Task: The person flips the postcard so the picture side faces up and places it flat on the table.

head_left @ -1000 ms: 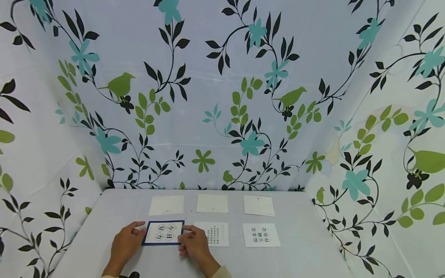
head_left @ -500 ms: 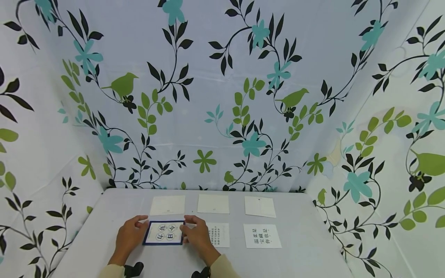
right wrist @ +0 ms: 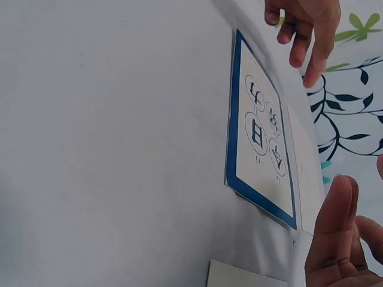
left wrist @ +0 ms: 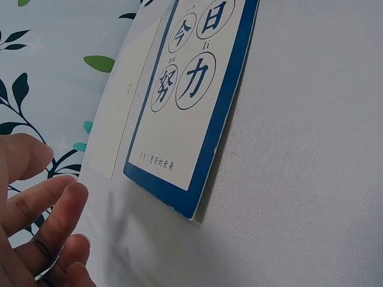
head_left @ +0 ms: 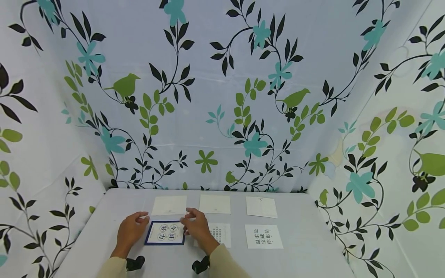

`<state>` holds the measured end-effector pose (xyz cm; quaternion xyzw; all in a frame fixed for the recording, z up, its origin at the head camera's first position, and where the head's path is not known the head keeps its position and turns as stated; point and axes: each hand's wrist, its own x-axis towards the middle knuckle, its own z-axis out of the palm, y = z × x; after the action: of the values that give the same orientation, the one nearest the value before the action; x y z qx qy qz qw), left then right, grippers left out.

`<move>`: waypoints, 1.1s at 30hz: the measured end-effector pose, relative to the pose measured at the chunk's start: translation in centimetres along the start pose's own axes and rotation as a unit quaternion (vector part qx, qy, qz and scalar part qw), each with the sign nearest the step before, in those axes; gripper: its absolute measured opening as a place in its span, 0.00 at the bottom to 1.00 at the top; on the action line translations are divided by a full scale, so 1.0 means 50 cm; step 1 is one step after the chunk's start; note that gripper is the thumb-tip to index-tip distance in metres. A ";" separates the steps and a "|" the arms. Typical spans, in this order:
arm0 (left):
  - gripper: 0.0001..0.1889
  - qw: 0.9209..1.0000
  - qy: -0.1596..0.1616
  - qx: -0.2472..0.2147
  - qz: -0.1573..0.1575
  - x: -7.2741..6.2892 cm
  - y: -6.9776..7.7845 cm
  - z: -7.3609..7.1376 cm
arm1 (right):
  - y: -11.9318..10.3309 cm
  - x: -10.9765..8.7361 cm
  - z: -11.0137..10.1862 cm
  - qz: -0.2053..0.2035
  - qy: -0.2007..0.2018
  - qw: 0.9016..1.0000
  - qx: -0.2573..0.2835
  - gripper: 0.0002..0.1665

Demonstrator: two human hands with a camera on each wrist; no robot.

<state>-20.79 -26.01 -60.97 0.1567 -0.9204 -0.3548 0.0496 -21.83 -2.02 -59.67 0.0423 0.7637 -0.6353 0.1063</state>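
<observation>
A blue-bordered card [head_left: 166, 243] with large circled characters lies flat on the white table, between both hands in the head view. My left hand [head_left: 131, 233] is just off its left edge, fingers loosely bent; the left wrist view shows a gap between these fingers [left wrist: 66, 221] and the card [left wrist: 179, 140]. Over the card's right end hovers my right hand [head_left: 199, 229], holding nothing. In the right wrist view its fingers [right wrist: 336, 227] are apart from the card [right wrist: 251, 170]. Partly behind the right hand lies a white card with small print [head_left: 222, 233].
Three pale blank-looking cards form the back row: left [head_left: 169, 205], middle [head_left: 215, 204] and right [head_left: 261, 207]. A printed white card [head_left: 264, 236] lies at the front right. Patterned cloth [head_left: 222, 116] hangs behind and beside the table [head_left: 302, 231].
My right hand has come off the card's right edge and shifted slightly away from me. The left hand has also risen a little in view. The blue-bordered card stays in place.
</observation>
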 end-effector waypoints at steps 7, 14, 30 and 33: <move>0.23 1.000 -0.017 -0.011 -0.002 0.007 0.004 0.001 | -0.008 0.015 0.003 0.006 -0.003 1.000 -0.010 0.32; 0.24 1.000 -0.024 -0.017 0.001 0.019 0.011 0.005 | -0.009 0.027 0.001 0.011 -0.015 1.000 -0.015 0.35; 0.24 0.998 -0.042 -0.018 -0.033 0.052 0.003 0.009 | -0.018 0.052 0.016 0.028 -0.020 0.998 -0.045 0.40; 0.24 0.998 -0.046 -0.014 -0.032 0.058 0.002 0.010 | -0.017 0.058 0.017 0.029 -0.024 0.998 -0.049 0.41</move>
<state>-23.64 -26.55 -61.36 0.1688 -0.9110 -0.3762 -0.0021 -24.74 -3.24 -59.63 0.0439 0.7898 -0.5944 0.1452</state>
